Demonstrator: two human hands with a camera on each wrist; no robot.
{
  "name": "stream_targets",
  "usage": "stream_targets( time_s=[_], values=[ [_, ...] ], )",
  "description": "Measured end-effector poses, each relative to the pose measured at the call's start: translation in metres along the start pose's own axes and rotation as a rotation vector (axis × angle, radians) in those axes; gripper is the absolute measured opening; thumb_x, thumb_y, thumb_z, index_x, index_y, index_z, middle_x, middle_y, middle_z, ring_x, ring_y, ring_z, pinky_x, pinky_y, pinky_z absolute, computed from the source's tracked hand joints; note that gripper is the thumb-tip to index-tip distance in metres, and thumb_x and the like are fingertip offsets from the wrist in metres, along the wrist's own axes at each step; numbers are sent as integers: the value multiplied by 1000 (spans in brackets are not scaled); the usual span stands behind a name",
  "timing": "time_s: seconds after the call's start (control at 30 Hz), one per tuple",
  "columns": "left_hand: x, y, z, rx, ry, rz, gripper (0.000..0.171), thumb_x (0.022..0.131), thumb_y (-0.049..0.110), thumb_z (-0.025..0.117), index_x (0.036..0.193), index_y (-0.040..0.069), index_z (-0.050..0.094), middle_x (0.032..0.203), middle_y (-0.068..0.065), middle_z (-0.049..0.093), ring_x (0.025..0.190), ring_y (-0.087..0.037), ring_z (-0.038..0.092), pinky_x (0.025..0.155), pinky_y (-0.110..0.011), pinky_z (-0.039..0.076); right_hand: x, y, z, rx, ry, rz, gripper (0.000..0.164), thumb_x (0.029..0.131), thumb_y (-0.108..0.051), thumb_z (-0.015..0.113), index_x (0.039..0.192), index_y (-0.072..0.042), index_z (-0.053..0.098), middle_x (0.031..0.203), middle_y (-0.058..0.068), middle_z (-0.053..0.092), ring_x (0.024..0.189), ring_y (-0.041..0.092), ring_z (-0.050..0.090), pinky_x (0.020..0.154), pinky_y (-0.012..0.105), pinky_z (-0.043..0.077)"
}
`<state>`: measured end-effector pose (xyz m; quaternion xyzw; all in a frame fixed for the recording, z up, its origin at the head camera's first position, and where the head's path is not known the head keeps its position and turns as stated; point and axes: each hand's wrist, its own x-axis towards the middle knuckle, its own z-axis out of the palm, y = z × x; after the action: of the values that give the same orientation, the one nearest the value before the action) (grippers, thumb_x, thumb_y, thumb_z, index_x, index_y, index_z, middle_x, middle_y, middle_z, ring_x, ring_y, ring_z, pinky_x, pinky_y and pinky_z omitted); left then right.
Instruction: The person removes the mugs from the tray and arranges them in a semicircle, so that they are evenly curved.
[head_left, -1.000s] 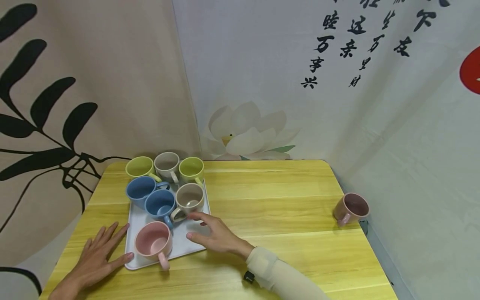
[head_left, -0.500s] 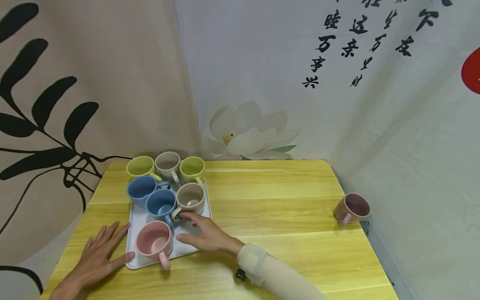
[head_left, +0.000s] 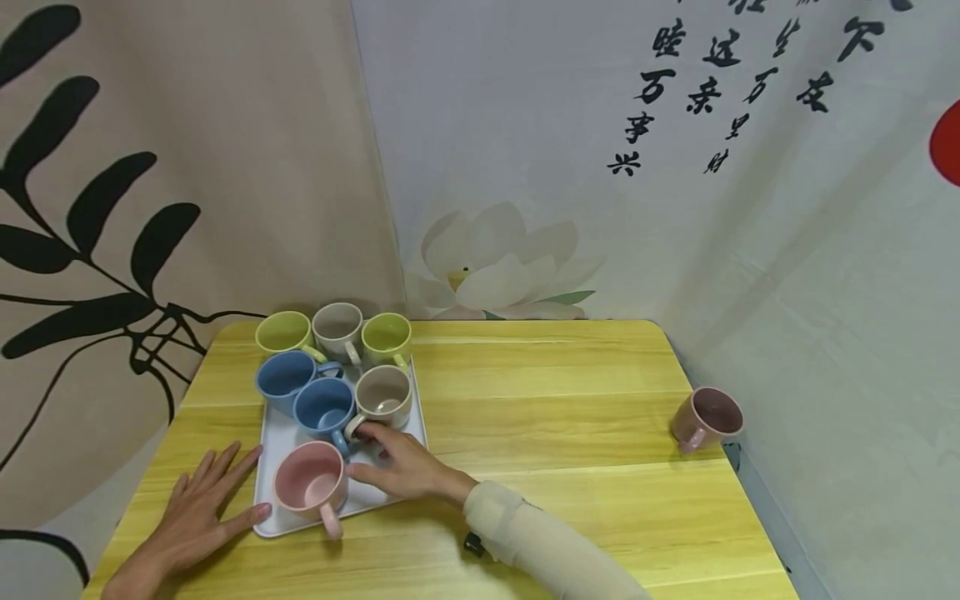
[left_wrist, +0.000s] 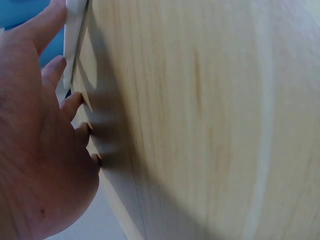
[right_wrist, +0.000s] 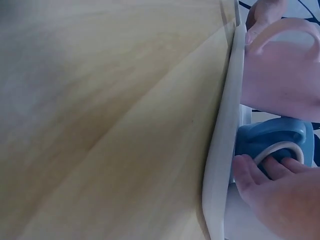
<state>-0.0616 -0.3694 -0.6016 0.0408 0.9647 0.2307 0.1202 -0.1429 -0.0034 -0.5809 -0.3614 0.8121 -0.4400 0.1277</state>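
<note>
A white tray [head_left: 281, 527] holds several mugs on the left of the table. My left hand [head_left: 198, 512] lies with spread fingers beside it, thumb and index fingertip at its left rim. My right hand [head_left: 412, 467] reaches low over the tray's front right, fingertips at the handle of a beige mug [head_left: 386, 390]. The thumb stands apart, close to a pink mug [head_left: 302, 483]. In the right wrist view, the fingers [right_wrist: 275, 167] reach to the beige handle [right_wrist: 280, 146], with a blue mug [right_wrist: 300, 131] behind. Part of that handle is hidden by my hand in the head view.
Another blue mug [head_left: 283, 377], two green mugs [head_left: 281, 333] [head_left: 386, 335] and a grey mug [head_left: 337, 325] stand at the tray's back. A mauve mug [head_left: 705, 417] stands at the table's [head_left: 540, 417] right edge. A printed cloth [head_left: 495, 150] hangs behind.
My right hand has moved left, bringing its fingertips to the beige mug's handle and its thumb near the pink mug. The left hand and the mugs keep their places.
</note>
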Motion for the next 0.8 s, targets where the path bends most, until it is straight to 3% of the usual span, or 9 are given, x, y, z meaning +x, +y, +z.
stream_targets(
  time_s=[0.53,0.8],
  values=[
    [0,1,0,1,0,-5,101,105,68,66,181,18,22,181,-44,15,162,-79,1,119,-101,-3,-6,4,2,87,23,56,52,112,-35,70,157,-12,57,151,10,72,140,25,71,117,26,59],
    [1,2,0,5,-2,-8,101,105,69,65,181,17,23,180,-45,15,162,-79,1,118,-101,-3,-14,6,1,90,58,71,43,113,-35,68,148,-10,63,141,11,75,132,23,73,114,25,60]
  ],
)
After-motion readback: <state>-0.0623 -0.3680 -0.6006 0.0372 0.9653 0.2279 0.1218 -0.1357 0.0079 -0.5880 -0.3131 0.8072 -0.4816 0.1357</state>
